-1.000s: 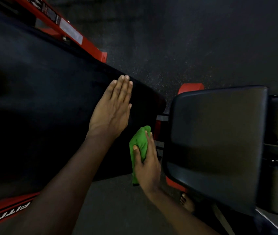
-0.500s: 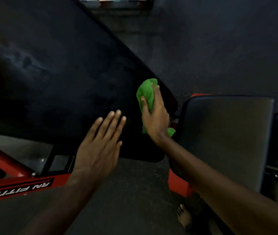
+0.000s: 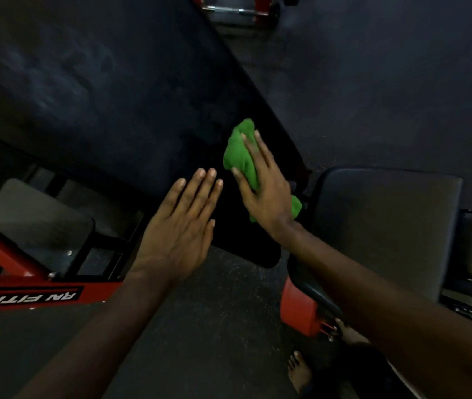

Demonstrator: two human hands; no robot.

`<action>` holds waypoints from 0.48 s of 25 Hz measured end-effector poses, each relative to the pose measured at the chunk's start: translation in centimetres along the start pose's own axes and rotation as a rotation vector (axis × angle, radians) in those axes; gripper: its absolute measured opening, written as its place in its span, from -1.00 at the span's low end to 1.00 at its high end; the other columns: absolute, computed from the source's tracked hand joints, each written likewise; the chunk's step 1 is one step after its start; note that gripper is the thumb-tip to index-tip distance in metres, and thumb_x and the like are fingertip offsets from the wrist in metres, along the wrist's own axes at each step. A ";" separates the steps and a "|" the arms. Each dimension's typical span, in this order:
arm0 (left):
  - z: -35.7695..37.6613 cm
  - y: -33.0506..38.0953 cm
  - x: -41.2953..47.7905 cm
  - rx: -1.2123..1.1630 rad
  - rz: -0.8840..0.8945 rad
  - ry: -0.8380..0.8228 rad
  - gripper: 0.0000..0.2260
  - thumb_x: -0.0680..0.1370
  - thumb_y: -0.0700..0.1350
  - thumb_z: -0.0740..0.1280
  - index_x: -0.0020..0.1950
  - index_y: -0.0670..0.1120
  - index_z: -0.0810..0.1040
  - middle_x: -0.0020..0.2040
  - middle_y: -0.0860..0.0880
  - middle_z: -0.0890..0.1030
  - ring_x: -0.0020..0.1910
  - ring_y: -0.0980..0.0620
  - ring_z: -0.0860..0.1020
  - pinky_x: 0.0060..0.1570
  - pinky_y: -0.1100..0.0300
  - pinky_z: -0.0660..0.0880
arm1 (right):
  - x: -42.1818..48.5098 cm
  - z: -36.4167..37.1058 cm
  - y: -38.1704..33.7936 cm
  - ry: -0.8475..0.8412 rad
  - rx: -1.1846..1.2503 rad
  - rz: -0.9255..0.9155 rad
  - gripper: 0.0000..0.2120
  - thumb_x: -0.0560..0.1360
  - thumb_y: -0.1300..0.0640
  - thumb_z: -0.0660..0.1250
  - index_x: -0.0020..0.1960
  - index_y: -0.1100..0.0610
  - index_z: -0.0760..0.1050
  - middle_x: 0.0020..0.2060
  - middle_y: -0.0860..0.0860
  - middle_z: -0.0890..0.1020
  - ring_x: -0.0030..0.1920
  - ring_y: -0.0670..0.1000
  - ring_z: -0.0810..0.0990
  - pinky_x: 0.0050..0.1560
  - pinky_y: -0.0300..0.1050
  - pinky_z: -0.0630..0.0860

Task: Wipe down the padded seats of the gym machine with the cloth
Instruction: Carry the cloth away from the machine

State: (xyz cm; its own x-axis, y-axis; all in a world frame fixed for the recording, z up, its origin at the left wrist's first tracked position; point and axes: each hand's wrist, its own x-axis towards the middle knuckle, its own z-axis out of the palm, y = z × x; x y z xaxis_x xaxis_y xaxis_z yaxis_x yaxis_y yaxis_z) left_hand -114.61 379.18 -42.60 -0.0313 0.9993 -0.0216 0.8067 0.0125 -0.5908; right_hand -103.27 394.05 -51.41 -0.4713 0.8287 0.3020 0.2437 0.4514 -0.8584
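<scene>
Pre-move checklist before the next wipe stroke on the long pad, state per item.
1. Green cloth held by right hand: ok.
2. Cloth on long black pad, near its lower right edge: ok.
3. Left hand empty, fingers straight, beside the cloth: ok.
4. Left hand actually touching the pad: cannot tell.
5. Pad surface clean ahead of the cloth: cannot tell, too dark.
6. Square seat pad within reach, right of the cloth: ok.

Floor [image 3: 214, 326] lies open between red frame [image 3: 27, 295] and seat pad [image 3: 387, 226]
</scene>
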 end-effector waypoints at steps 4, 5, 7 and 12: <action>-1.5 -0.3 0.2 -0.101 -0.005 -0.064 -0.43 0.66 0.02 -0.05 0.64 -0.20 0.12 0.65 -0.19 0.07 0.65 -0.12 0.01 0.60 -0.04 -0.16 | -2.5 -3.3 0.0 -0.130 -0.021 0.177 -0.43 0.57 0.14 0.37 0.55 -0.03 0.33 0.51 -0.01 0.40 0.46 -0.03 0.41 0.41 0.00 0.44; -2.2 -0.5 0.5 -0.139 0.000 -0.100 -0.43 0.66 0.04 -0.08 0.63 -0.19 0.18 0.64 -0.17 0.13 0.64 -0.10 0.06 0.59 -0.02 -0.13 | -2.3 -4.1 -0.7 -0.144 -0.031 0.204 -0.46 0.56 0.13 0.36 0.52 -0.01 0.37 0.45 -0.02 0.46 0.41 -0.03 0.46 0.38 -0.02 0.45; -4.9 -1.8 1.4 -0.226 -0.044 -0.176 -0.39 0.65 0.08 -0.15 0.61 -0.19 0.24 0.61 -0.16 0.23 0.62 -0.09 0.16 0.57 -0.01 -0.06 | -0.7 -6.3 -3.2 -0.151 -0.040 0.235 -0.56 0.56 0.10 0.33 0.43 -0.01 0.46 0.29 -0.05 0.58 0.26 -0.03 0.55 0.25 -0.09 0.49; -13.6 -9.8 4.1 -0.586 -0.314 -0.058 -0.47 0.69 0.09 -0.02 0.41 -0.21 0.53 0.37 -0.18 0.56 0.38 -0.16 0.50 0.41 -0.07 0.36 | 6.2 -12.8 -11.3 -0.028 0.143 0.376 -0.89 0.55 0.10 0.25 -0.03 -0.03 0.56 -0.20 -0.11 0.64 -0.16 -0.10 0.61 -0.07 -0.09 0.52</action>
State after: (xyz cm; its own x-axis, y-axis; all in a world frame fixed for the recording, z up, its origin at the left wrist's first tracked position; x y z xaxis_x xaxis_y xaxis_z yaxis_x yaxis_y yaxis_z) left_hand -114.59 383.63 -25.95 -0.3352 0.9418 0.0270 0.9410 0.3361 -0.0409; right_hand -98.05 398.34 -34.51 -0.3954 0.9170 -0.0535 0.2837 0.0666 -0.9566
